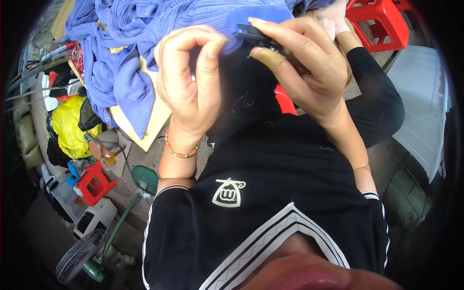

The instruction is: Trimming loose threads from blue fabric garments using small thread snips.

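Note:
My left hand (189,79) is raised at upper centre, thumb and forefinger pinched on fine blue threads (233,44). Opposite it, my right hand (316,67) holds small black thread snips (253,35), whose tips point left at the threads. A yellow-brown cover wraps my right thumb (269,57). Just beyond the snips lies a ribbed blue knit piece (258,15). Whether the threads run to that piece is hard to make out. More blue ribbed knitwear (133,26) is heaped beyond my left hand, one pointed end (134,94) hanging nearer me.
Pale yellow sheeting (145,137) lies under the knitwear. At left are a yellow plastic bag (72,125), a small red stool (95,183) and a fan (79,256) with a green pole (118,227). A larger red stool (382,29) stands far right, near a pale translucent panel (420,96).

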The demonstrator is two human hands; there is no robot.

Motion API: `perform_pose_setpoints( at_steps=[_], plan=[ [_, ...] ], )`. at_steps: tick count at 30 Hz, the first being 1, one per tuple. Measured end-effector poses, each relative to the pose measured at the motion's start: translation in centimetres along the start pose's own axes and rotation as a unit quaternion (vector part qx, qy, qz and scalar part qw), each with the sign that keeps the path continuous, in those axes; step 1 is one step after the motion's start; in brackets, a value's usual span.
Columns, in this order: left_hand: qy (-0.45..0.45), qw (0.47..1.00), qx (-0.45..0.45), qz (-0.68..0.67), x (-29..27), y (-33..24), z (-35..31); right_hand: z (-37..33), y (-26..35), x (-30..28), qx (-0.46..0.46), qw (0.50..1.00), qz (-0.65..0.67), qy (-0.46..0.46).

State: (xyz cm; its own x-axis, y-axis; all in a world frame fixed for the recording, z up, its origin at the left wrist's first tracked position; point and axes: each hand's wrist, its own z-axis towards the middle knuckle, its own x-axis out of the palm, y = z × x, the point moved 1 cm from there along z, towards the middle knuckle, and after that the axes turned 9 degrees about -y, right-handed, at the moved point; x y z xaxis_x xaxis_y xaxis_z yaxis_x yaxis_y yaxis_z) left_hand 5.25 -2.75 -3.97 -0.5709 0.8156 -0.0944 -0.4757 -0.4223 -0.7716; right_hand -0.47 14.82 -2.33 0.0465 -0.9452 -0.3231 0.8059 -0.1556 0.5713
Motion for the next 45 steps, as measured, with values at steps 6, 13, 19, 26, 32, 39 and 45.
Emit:
perform_pose_setpoints(
  at_steps=[6,13,19,26,32,39,45],
  plan=[
    [0.004,0.993,0.108,0.048,0.2,0.0,0.7,-0.2,0.2,-0.3,0.022,1.0,0.008,-0.008],
    [-0.014,0.989,0.146,0.017,0.8,0.6,1.3,-0.3,0.6,-0.7,0.039,0.999,0.0,-0.004],
    [-0.007,0.991,0.126,0.053,0.8,0.9,1.4,0.0,0.7,-0.8,0.042,0.999,0.008,-0.004],
    [0.033,0.974,0.184,0.127,0.5,0.4,1.7,0.7,1.1,-0.3,0.078,0.997,-0.014,0.022],
    [0.006,0.976,0.19,0.11,0.5,1.0,1.3,1.2,1.0,-0.2,0.05,0.998,-0.021,0.022],
    [-0.035,0.992,-0.028,-0.114,-0.2,-0.2,0.9,2.4,2.5,-1.2,0.064,0.994,-0.034,0.079],
    [-0.042,0.982,-0.092,-0.159,-1.2,0.3,0.8,3.5,3.2,-0.7,0.071,0.992,-0.031,0.102]
  ],
)
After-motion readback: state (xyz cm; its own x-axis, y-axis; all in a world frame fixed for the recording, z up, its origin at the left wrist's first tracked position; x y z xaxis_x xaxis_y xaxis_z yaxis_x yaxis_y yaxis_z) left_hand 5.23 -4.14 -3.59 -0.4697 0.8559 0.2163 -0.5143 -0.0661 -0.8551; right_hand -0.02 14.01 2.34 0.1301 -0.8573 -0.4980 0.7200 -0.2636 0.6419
